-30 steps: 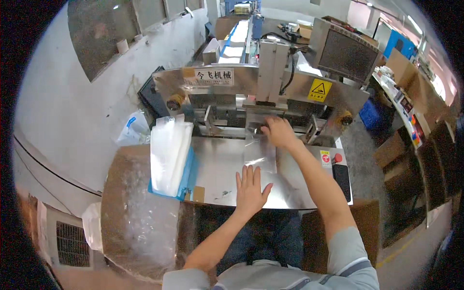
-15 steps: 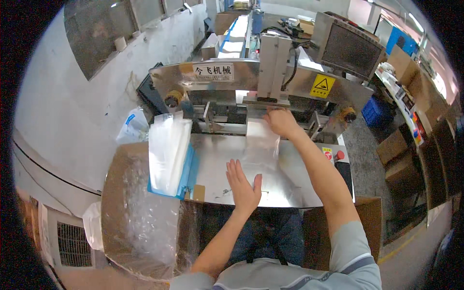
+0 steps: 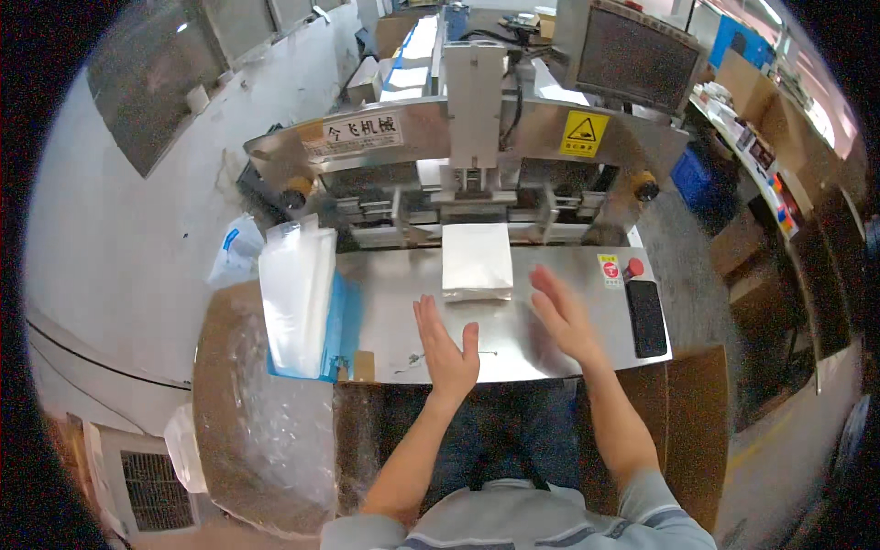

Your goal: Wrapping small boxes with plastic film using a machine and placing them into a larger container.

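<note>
A white rectangular block (image 3: pixel 477 259), possibly a wrapped stack, lies at the middle of the machine's metal tabletop (image 3: pixel 394 312), close to the mechanism behind it. My left hand (image 3: pixel 449 356) hovers over the tabletop just in front of the block's left corner, fingers straight and thumb apart, holding nothing. On the block's right side is my right hand (image 3: pixel 566 321), slightly blurred, with fingers stretched out and a gap between it and the block. At the left, a pile of clear plastic bags (image 3: pixel 295 298) leans in a blue holder (image 3: pixel 344 321).
Behind the tabletop stands the machine's metal frame (image 3: pixel 422 128) with an upright column (image 3: pixel 475 101). A red button (image 3: pixel 634 267) and a black phone (image 3: pixel 646 318) are at the right edge. A carton lined with plastic (image 3: pixel 275 440) stands at front left; a monitor (image 3: pixel 637 60) is behind.
The white block has come out from the machine onto the tabletop. My right hand has drawn back from the mechanism toward me and opened. My left hand stays open; the view has shifted slightly.
</note>
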Motion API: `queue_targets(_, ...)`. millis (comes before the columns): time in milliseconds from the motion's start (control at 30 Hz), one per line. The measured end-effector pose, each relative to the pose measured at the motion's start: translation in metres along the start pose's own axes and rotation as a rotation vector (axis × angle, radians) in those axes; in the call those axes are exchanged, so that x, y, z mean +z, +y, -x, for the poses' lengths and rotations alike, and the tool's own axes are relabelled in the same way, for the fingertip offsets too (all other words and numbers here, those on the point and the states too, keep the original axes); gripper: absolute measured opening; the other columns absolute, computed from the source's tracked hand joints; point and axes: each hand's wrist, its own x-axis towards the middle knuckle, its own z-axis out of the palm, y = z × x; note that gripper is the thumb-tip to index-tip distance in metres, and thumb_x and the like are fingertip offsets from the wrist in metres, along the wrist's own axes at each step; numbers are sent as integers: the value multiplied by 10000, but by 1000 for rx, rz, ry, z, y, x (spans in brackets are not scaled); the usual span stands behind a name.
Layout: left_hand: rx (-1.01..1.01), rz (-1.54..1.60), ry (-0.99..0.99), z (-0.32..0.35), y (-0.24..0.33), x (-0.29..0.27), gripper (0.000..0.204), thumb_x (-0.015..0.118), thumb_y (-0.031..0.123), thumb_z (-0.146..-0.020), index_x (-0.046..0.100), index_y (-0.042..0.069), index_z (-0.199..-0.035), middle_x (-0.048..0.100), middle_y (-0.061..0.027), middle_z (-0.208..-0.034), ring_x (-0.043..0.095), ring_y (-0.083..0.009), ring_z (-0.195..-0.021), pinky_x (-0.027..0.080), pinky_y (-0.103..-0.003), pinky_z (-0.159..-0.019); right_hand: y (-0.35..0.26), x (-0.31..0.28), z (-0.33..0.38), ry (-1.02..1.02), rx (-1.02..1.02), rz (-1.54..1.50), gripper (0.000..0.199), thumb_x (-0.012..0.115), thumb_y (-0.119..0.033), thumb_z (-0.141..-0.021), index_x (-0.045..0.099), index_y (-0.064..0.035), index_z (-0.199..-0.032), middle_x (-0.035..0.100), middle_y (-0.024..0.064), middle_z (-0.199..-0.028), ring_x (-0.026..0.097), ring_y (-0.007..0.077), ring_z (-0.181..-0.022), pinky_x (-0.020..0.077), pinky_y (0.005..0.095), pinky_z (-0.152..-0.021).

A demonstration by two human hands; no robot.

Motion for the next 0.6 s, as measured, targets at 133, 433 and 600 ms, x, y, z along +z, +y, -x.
queue_targets(133,-109,202,-7,-9,6,-4,729,541,300,-991,197,-107,-1489,258,-319,-1533,243,-459,-1437,213,-473,-1180,7,0,19,4,96,-189,573,549,-233,-1004,348,33,-1470,473,239,-1450,479,301,-1341,376,366,-1101)
queue_targets(433,-401,523,-20,-81,-27,11,713,501,409,-1017,273,-83,-1479,346,-284,-1513,374,-342,-1395,304,-379,-1137,30,26,-30,104,182,-50,685,552,-424,-975,399,50,-1445,495,264,-1421,495,337,-1321,383,375,-1092)
queue_targets(600,-368,423,-237,-111,-3,7,609,552,380,-992,452,-92,-1364,544,-257,-1357,551,-290,-1223,419,-348,-1016,33,38,-68,133,140,44,684,576,-489,-942,504,58,-1347,558,253,-1347,567,349,-1214,428,388,-1025)
